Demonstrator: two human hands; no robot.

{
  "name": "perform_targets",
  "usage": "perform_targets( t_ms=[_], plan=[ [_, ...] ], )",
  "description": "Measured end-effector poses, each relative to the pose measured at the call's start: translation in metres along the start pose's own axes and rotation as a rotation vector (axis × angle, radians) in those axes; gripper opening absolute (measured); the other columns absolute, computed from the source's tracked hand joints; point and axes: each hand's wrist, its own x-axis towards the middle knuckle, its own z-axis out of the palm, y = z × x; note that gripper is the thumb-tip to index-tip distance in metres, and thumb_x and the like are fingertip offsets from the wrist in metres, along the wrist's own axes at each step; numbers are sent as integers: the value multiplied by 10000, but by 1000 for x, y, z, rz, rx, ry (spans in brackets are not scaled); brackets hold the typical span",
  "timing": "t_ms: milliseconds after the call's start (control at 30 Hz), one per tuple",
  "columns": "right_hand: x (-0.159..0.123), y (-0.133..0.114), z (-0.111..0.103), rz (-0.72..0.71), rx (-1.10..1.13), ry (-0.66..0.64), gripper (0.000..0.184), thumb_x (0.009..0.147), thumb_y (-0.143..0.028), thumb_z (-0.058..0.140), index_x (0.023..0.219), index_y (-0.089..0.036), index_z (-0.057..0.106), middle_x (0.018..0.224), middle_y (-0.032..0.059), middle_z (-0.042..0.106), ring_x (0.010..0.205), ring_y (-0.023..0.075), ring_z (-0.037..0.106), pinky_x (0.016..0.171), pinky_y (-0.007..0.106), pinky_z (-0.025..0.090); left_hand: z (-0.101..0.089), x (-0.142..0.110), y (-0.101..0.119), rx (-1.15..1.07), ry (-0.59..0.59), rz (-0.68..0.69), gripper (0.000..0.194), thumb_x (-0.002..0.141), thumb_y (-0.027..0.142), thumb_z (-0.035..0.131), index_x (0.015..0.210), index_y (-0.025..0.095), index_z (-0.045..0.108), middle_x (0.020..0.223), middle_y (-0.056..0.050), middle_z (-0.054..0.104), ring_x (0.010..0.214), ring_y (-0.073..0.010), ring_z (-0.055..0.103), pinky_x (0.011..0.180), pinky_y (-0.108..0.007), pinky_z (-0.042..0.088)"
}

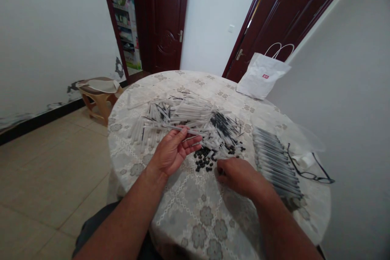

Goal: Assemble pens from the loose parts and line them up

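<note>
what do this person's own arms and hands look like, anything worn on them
The left hand and right hand are gloveless, each with five-fingered human build partly hidden on the right. The left forearm and right forearm show no sleeves, watch or cables. Dark cloth shows beside the left one.

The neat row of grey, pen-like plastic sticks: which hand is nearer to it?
Right. The right hand is just left of the row; the left hand, holding a thin translucent plastic tube, is farther left.
</note>
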Motion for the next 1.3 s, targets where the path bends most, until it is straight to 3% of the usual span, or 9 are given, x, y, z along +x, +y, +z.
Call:
perform_targets(
  t_ms=[100, 200, 333, 433, 500, 633, 800, 1300],
  plan=[
    [1, 2, 3, -48, 48, 23, 102, 812, -139, 605, 815, -198, 689, 817, 75, 742, 727, 191, 651, 600, 284, 262, -1, -1, -1, 19, -1, 0, 170, 901, 194, 719, 1006, 174, 586, 924, -65, 779, 904, -260, 782, 801, -412, 643],
    [6, 3, 2, -184, 239, 180, 126, 831, -105, 564, 815, -194, 652, 795, 47, 704, 725, 165, 617, 636, 270, 333, -1, -1, -2, 52, -7, -12, 215, 873, 194, 751, 1014, 173, 590, 967, -84, 785, 922, -271, 779, 820, -413, 634],
    [21, -5, 7, -213, 818, 504, 101, 919, -235, 580, 993, -210, 643, 868, 25, 688, 754, 159, 626, 691, 273, 460, -3, -1, -5, 85, -24, -29, 243, 846, 210, 781, 1013, 173, 608, 1001, -92, 786, 939, -275, 775, 836, -417, 626],
    [33, -15, 18, -138, 1270, 574, 218, 931, -384, 629, 1059, -207, 642, 832, 20, 698, 666, 156, 633, 609, 277, 508, -3, -1, -6, 112, -36, -34, 254, 831, 218, 797, 1010, 167, 624, 997, -95, 785, 928, -262, 774, 840, -409, 624],
    [39, -20, 24, -123, 1387, 598, 257, 926, -422, 650, 1057, -202, 669, 770, 9, 693, 608, 147, 623, 578, 277, 517, -3, -1, -7, 132, -37, -42, 263, 825, 219, 803, 1016, 160, 633, 1003, -105, 785, 917, -253, 774, 844, -402, 623],
    [44, -27, 29, -108, 1465, 647, 253, 903, -413, 695, 1056, -211, 700, 714, -14, 683, 562, 131, 612, 547, 262, 511, -1, -4, -7, 169, -55, -53, 265, 815, 226, 810, 1015, 145, 655, 1045, -127, 782, 917, -245, 770, 865, -395, 614],
    [46, -33, 31, -113, 1551, 613, 236, 865, -398, 745, 1006, -218, 688, 727, -18, 696, 560, 128, 617, 544, 256, 513, -2, -3, -8, 173, -65, -39, 244, 819, 214, 803, 1009, 140, 669, 1048, -128, 781, 926, -244, 766, 881, -398, 608],
    [44, -32, 29, -79, 1452, 691, 229, 840, -379, 755, 994, -217, 705, 779, -7, 705, 600, 135, 629, 568, 262, 524, 0, -3, -9, 264, -40, -16, 260, 785, 254, 842, 975, 134, 711, 966, -124, 790, 884, -221, 763, 859, -360, 610]
  ],
)
